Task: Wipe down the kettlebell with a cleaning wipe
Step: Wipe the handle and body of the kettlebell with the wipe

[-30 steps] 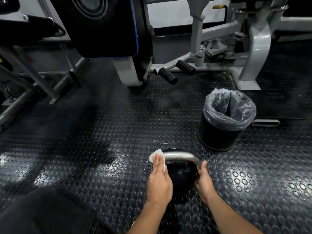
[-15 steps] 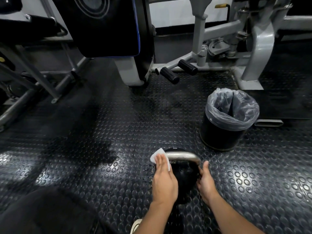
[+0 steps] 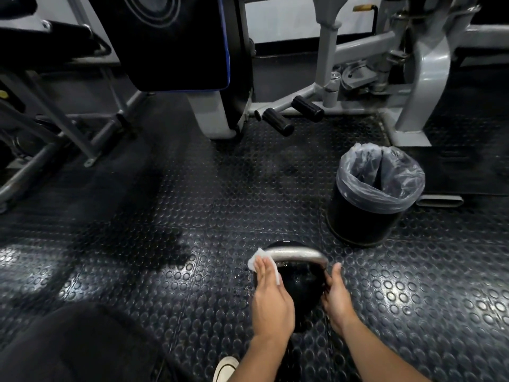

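A black kettlebell [image 3: 298, 285] with a silver handle [image 3: 298, 255] stands on the studded rubber floor in front of me. My left hand [image 3: 271, 296] lies flat on its left side and presses a white cleaning wipe [image 3: 260, 260] against the left end of the handle. Only the wipe's far edge shows past my fingers. My right hand [image 3: 337, 296] rests against the kettlebell's right side, fingers together and pointing away from me.
A black bin [image 3: 370, 199] lined with a clear bag stands close beyond the kettlebell to the right. Grey gym machines [image 3: 413, 78] and a black padded bench [image 3: 179, 42] fill the far side. My knee [image 3: 68, 346] and a shoe tip [image 3: 225, 368] are low in view.
My left hand with the wipe has slid slightly along the kettlebell's left side near the handle. The right hand keeps its place on the right side.
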Motion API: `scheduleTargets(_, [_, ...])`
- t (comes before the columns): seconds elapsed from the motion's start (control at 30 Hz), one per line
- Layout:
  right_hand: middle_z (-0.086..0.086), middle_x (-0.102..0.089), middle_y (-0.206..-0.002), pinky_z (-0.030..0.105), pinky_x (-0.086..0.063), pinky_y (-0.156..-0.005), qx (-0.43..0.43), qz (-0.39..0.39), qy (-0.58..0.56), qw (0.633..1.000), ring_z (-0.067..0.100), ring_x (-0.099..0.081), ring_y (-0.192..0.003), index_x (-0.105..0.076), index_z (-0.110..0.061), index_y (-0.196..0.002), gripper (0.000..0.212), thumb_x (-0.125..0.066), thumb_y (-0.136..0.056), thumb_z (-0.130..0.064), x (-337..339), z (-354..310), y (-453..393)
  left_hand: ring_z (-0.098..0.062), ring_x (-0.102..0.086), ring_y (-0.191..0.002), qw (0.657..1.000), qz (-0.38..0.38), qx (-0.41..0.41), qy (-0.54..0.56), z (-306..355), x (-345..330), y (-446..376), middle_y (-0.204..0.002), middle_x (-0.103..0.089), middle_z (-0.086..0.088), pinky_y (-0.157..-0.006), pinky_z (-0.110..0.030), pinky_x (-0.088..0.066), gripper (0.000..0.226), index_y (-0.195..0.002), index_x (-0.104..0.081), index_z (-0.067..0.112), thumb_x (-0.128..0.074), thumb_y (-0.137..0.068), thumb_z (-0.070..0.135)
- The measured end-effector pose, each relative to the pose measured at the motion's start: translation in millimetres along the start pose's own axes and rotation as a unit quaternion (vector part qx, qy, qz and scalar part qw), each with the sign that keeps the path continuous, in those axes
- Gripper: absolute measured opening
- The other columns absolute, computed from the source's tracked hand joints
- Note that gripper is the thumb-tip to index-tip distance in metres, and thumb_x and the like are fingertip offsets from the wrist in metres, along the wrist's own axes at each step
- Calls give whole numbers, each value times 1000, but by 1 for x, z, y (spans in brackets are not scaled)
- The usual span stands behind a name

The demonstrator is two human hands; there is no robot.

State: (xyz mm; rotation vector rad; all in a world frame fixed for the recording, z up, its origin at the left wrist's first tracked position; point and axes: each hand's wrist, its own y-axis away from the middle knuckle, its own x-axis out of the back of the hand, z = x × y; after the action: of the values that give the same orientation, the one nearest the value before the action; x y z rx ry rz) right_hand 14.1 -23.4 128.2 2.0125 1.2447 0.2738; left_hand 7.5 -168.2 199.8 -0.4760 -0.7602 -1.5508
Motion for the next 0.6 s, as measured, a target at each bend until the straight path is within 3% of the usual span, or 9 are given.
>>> scheduleTargets(0.1, [4, -66, -129, 44, -37, -117, -2, -5, -5, 1000, 20, -56, -123, -64, -29, -128, 80, -32, -81, -86, -3, -4, 5, -5, -4, -153, 1000, -5, 5, 7, -2, -3, 5, -169, -2, 9, -116, -15, -2, 62, -163, -7, 21, -36, -109, 16])
scheduleTargets(0.23, [5, -66, -134, 48, -36, -118, 5, 2, -3, 1000, 23, -55, -130, -64, -25, -133, 104, -38, -64, -99, 0, 1, 1, -3, 1, -154, 1000, -4, -3, 0, 6, -1, -2, -170, -1, 9, -115, -14, 3, 61, -164, -7, 20, -34, -109, 16])
scheduleTargets(0.37, [2, -69, -120, 47, -38, -117, 4, 0, -2, 1000, 23, -57, -125, -66, -28, -124, 84, -34, -74, -87, -3, -5, 8, -11, -17, -155, 1000, 4, 26, 15, 13, 1, -2, -169, -6, 8, -109, -14, -4, 60, -163, -10, 22, -36, -109, 16])
scheduleTargets(0.47, [-2, -69, -109, 44, -38, -116, 7, 8, 0, 1000, 20, -57, -118, -65, -26, -124, 79, -31, -78, -81, -4, -4, 5, -17, -34, -151, 999, 3, 41, 34, 13, 0, 5, -167, -16, 6, -111, -12, -19, 59, -163, -14, 23, -38, -109, 17])
scheduleTargets(0.6, [-4, -72, -108, 44, -40, -114, 7, 8, -5, 1000, 20, -61, -116, -71, -32, -105, 71, -34, -75, -84, -4, -6, 5, -34, -49, -140, 985, 41, 127, 110, 27, 0, -4, -155, -48, -17, -117, -39, -36, 50, -160, -31, 23, -36, -111, 26])
